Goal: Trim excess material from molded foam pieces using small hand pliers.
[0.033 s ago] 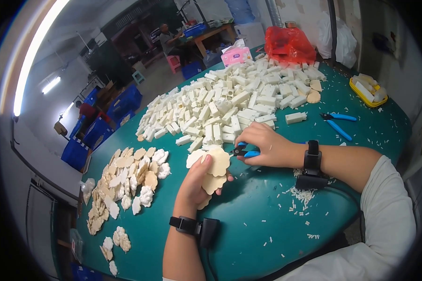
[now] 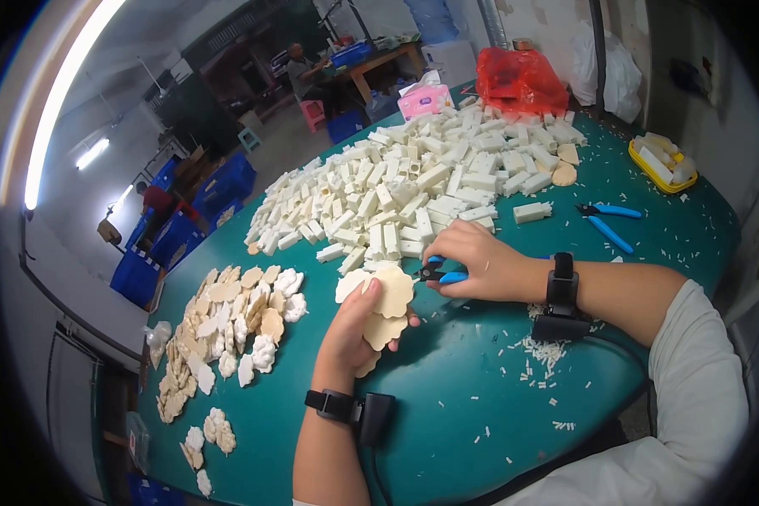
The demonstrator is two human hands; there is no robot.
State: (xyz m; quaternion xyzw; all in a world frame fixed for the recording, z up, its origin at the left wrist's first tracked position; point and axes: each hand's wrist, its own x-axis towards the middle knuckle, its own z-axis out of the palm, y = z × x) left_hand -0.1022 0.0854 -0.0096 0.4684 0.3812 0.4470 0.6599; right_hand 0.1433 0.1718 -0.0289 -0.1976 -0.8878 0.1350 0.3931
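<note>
Several flat cream pieces with scalloped edges [image 2: 393,291] are held in my left hand [image 2: 354,325], its thumb pressing on the top one. My right hand [image 2: 479,257] grips a pair of blue-handled flush cutters [image 2: 449,277], their dark jaws at the right edge of the held pieces. Whether the jaws touch a piece is too small to tell. Left of my left hand lies a heap of similar cream and white scalloped pieces [image 2: 219,316]. Beyond both hands spreads a large pile of pale, hollow rectangular plastic parts [image 2: 379,190].
A second pair of blue-handled cutters [image 2: 609,224] lies on the green table [image 2: 447,422], right of the pile. Small white offcuts [image 2: 544,354] are scattered near my right forearm. Farther back are a yellow tray [image 2: 679,183], a red plastic bag [image 2: 523,80] and a pink tissue pack [image 2: 424,101].
</note>
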